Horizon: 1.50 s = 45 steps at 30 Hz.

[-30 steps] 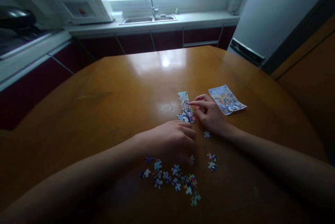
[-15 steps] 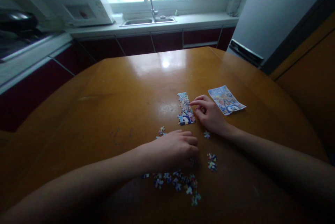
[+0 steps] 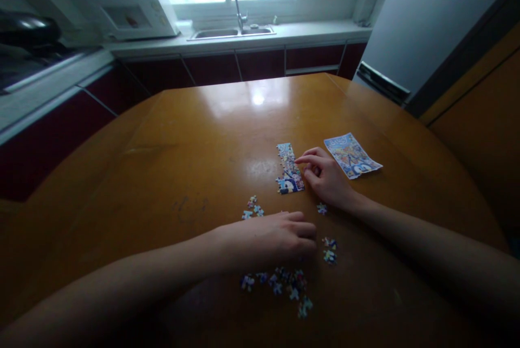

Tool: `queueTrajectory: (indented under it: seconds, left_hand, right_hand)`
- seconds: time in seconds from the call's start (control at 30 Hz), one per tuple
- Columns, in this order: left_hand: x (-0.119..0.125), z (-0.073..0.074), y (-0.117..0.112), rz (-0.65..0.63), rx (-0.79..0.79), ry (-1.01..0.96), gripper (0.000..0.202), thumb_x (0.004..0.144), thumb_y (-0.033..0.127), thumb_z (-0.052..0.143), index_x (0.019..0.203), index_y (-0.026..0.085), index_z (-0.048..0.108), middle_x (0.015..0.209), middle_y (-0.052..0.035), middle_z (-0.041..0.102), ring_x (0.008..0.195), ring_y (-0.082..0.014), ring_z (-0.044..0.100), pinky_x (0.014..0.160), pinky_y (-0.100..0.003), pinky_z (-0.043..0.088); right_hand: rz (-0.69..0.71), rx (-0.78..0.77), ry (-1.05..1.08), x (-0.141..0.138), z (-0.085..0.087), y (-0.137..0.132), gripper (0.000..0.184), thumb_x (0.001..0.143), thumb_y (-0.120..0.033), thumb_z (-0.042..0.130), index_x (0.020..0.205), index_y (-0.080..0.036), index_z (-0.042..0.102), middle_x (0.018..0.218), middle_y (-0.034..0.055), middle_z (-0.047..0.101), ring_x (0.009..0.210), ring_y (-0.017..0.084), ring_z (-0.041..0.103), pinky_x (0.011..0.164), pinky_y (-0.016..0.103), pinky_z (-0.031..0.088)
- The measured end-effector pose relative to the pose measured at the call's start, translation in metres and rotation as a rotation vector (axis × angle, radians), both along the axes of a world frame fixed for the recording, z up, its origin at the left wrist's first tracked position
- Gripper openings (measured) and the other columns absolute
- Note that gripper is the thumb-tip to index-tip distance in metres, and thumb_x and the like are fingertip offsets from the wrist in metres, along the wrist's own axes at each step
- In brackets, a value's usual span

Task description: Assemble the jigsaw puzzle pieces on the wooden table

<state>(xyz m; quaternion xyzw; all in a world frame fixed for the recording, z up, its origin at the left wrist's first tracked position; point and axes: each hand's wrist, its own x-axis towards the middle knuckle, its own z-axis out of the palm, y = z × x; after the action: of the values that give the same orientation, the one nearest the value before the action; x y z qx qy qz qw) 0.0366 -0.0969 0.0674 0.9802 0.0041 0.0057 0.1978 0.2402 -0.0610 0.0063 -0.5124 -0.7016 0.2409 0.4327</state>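
My left hand (image 3: 286, 238) is palm down above the loose jigsaw pieces (image 3: 276, 283), its fingers curled downward. The fingertips and anything in them are hidden from view. My right hand (image 3: 327, 177) rests at the right edge of the partly joined jigsaw puzzle (image 3: 289, 169), a narrow strip with a blue and white figure at its near end. Its index finger reaches to that edge; the other fingers are loosely bent, with nothing visible in them. A single jigsaw piece (image 3: 322, 208) lies near my right wrist. Small groups of pieces (image 3: 330, 256) lie to the right of my left hand.
A printed picture sheet (image 3: 352, 155) lies beyond my right hand on the wooden table (image 3: 195, 142). More jigsaw pieces (image 3: 252, 210) are just past my left forearm. Behind the table are a counter with a sink (image 3: 215, 34), a microwave (image 3: 132, 16) and a fridge (image 3: 430, 28).
My left hand has shifted slightly right and toward me, uncovering pieces beyond its wrist and covering some of the near pile. My right hand stays at the puzzle's edge.
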Motion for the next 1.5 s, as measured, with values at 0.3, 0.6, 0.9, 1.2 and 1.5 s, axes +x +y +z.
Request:
queueTrajectory:
  seconds: [0.3,0.6,0.9,1.2,1.5]
  left_hand:
    - [-0.003,0.0,0.022,0.113,-0.339,-0.083,0.012,0.093,0.006,0.058,0.092,0.016,0.066,0.092,-0.0046,0.068,0.083,-0.0127,0.061,0.072,-0.022,0.05]
    - [-0.02,-0.044,0.099,0.887,-0.434,-0.404,0.013,0.085,0.024,0.067,0.087,0.014,0.074,0.076,-0.0031,0.073,0.062,-0.0097,0.052,0.059,-0.023,0.041]
    - [-0.019,-0.05,0.097,0.89,-0.44,-0.406,0.014,0.084,0.026,0.07,0.087,0.015,0.077,0.076,-0.0032,0.075,0.064,-0.0105,0.058,0.062,-0.022,0.047]
    - [-0.02,-0.049,0.1,0.851,-0.411,-0.372,0.014,0.086,0.025,0.068,0.089,0.016,0.077,0.084,-0.0055,0.078,0.073,-0.0131,0.066,0.072,-0.025,0.053]
    - [-0.02,-0.051,0.101,0.852,-0.403,-0.363,0.014,0.086,0.025,0.067,0.089,0.016,0.078,0.086,-0.0055,0.079,0.075,-0.0139,0.067,0.073,-0.026,0.053]
  right_hand:
    - [0.013,0.01,-0.001,0.001,-0.002,0.001,0.026,0.085,-0.011,0.056,0.101,-0.019,0.075,0.104,0.0072,0.061,0.076,0.015,0.056,0.068,0.032,0.049]
    - [0.013,-0.009,0.003,0.001,0.0,0.0,0.022,0.086,-0.014,0.057,0.096,-0.02,0.075,0.103,0.0074,0.061,0.078,0.016,0.057,0.069,0.033,0.049]
    - [0.06,-0.021,-0.078,0.002,-0.002,0.0,0.023,0.085,-0.011,0.057,0.096,-0.021,0.075,0.106,0.0073,0.062,0.085,0.017,0.061,0.076,0.035,0.052]
    - [0.155,0.043,-0.264,0.002,-0.004,-0.004,0.028,0.089,-0.014,0.061,0.107,-0.029,0.078,0.124,0.0087,0.058,0.097,0.021,0.062,0.086,0.043,0.055]
    - [0.209,0.105,-0.379,0.002,0.0,-0.008,0.039,0.087,-0.007,0.06,0.109,-0.033,0.078,0.133,0.0074,0.057,0.097,0.021,0.06,0.087,0.044,0.054]
